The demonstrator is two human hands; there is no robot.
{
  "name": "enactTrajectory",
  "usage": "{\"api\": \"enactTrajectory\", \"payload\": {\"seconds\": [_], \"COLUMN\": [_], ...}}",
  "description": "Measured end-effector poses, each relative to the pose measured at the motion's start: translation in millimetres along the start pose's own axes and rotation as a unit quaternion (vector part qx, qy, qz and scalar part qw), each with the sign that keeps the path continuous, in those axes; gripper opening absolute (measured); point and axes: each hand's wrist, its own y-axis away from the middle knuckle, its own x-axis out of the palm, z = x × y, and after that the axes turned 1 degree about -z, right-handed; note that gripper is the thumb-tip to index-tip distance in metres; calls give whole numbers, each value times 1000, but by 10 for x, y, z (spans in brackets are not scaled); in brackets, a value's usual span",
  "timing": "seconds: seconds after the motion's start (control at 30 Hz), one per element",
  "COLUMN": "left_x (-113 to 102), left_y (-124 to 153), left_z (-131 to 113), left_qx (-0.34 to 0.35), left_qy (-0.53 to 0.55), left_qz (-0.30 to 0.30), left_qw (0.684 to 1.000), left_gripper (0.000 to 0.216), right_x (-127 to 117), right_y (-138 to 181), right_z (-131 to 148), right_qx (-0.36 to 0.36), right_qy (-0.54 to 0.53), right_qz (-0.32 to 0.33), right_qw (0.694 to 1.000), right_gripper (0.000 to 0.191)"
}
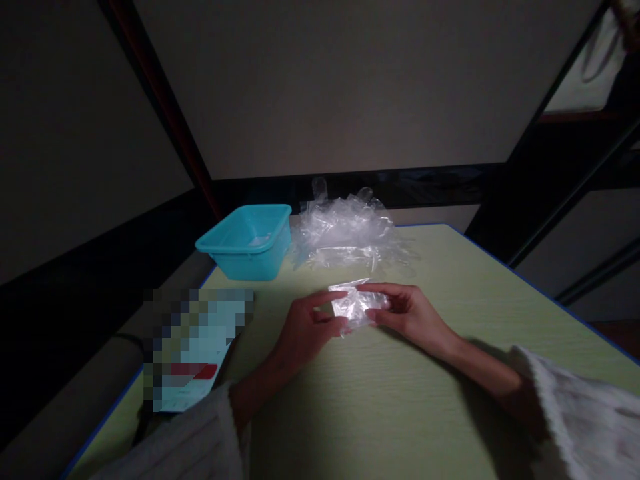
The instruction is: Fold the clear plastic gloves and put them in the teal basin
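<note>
Left hand (pixel 311 325) and right hand (pixel 413 310) each pinch one side of the folded clear plastic (pixel 356 307) over the table (pixel 360 407), probably to keep it flat. The loose clear-plastic pile (pixel 345 227) sits just beyond, seemingly for easy reach.

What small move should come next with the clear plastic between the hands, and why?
I'd probably smooth the clear plastic a little flatter: its surface looks crinkled and its lower edge uneven, while the left hand and right hand hold opposite sides of it, so gentle pressure from the fingers seems easy from here.
</note>
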Motion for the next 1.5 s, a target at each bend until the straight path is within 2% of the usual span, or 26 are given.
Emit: {"api": "enactTrajectory", "payload": {"seconds": [0.13,0.4,0.6,0.93,1.17,1.3,1.5], "left_x": [-6,-2,34,27,29,-16,-83], "left_y": [3,22,47,60,45,-5,-45], "left_z": [-19,-34,-60,-60,-86,-92,-146], "left_qx": [-2,-2,14,27,30,63,119], "left_qy": [-4,-25,-1,-17,-14,30,86], "left_qz": [5,12,11,-12,-46,-80,-123], "left_qw": [1000,1000,1000,999,998,994,981], "left_gripper": [48,61,62,62,55,35,22], "right_x": [-6,-27,20,16,14,20,0], "right_y": [1,7,28,25,18,17,31], "right_z": [9,-27,-24,-25,-3,11,-2], "right_qx": [11,-12,-35,-32,-19,0,15], "right_qy": [-9,-5,-55,-17,-40,-66,-13], "right_qz": [6,-6,-26,-73,-86,-97,-83], "right_qw": [1000,1000,998,997,995,993,996], "right_gripper": [43,46,39,43,43,42,45]}}
